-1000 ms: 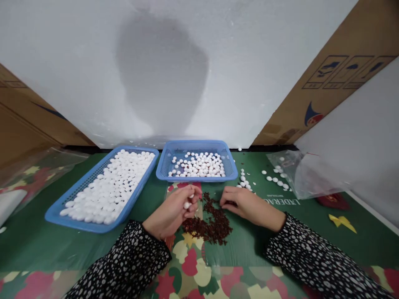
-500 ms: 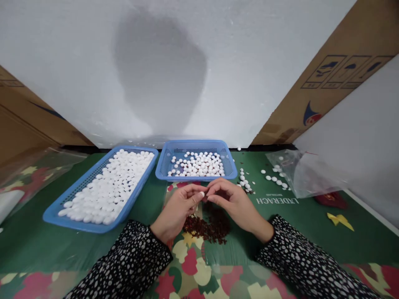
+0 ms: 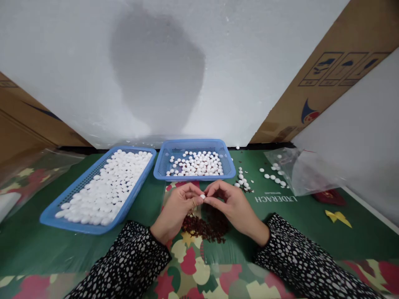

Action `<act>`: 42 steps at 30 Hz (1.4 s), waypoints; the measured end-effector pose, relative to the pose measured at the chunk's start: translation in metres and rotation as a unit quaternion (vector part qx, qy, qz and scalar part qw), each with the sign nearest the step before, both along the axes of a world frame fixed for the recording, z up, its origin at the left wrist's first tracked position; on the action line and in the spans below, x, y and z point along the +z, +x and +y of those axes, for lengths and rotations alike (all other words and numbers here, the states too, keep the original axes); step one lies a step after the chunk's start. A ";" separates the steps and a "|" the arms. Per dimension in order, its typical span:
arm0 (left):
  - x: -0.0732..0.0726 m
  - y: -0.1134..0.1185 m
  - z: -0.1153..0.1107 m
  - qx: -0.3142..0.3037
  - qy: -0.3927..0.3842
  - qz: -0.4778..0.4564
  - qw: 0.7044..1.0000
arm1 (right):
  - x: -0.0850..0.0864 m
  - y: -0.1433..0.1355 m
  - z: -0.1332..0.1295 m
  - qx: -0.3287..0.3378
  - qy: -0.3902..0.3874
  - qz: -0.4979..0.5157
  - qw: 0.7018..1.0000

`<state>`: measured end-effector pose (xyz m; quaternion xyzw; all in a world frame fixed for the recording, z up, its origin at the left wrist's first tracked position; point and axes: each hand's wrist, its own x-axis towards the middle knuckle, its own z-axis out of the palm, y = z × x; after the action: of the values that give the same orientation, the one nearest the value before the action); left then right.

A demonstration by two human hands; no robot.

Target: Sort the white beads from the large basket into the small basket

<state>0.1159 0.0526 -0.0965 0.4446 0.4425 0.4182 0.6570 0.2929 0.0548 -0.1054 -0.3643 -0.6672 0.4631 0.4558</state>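
Observation:
A small white ball [image 3: 203,196] is pinched between the fingertips of both hands, in front of the middle basket. My left hand [image 3: 178,208] grips it from the left, thumb and forefinger closed. From the right, the thumb and forefinger of my right hand [image 3: 233,205] close on the same ball. Just below the hands lies a heap of small dark red-brown pieces [image 3: 207,228] on the green sheet. Whether a dark piece is also between the fingertips is too small to make out.
A blue basket [image 3: 195,143] with white balls stands behind my hands. Another blue basket [image 3: 50,219], full of white balls, is at the left. Loose white balls [image 3: 241,178], a clear plastic bag [image 3: 299,174] and yellow scraps [image 3: 338,217] lie at the right. A white panel stands behind.
My right fingertips have moved left to meet the left ones at the white ball, which now shows between both hands. The view has shifted slightly.

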 end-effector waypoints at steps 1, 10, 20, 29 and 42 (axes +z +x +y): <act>-0.001 -0.001 0.000 -0.004 -0.001 0.003 1.000 | 0.001 0.000 0.000 0.003 -0.005 0.007 1.000; 0.003 0.001 0.001 -0.053 0.008 -0.005 0.999 | 0.011 0.003 0.006 0.029 0.071 -0.052 0.996; 0.012 -0.009 0.000 -0.039 -0.013 0.035 0.999 | 0.013 0.047 0.016 0.032 -0.019 -0.174 0.984; 0.001 -0.007 0.001 -0.083 0.030 0.058 0.994 | -0.015 0.038 0.023 0.043 0.118 -0.335 0.934; -0.008 -0.007 0.004 -0.067 0.040 0.082 0.994 | -0.012 0.033 0.016 0.056 0.123 -0.318 0.938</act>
<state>0.1088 0.0570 -0.1042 0.5318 0.4472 0.3526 0.6268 0.3263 0.0707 -0.1171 -0.3955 -0.8484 0.2622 0.2346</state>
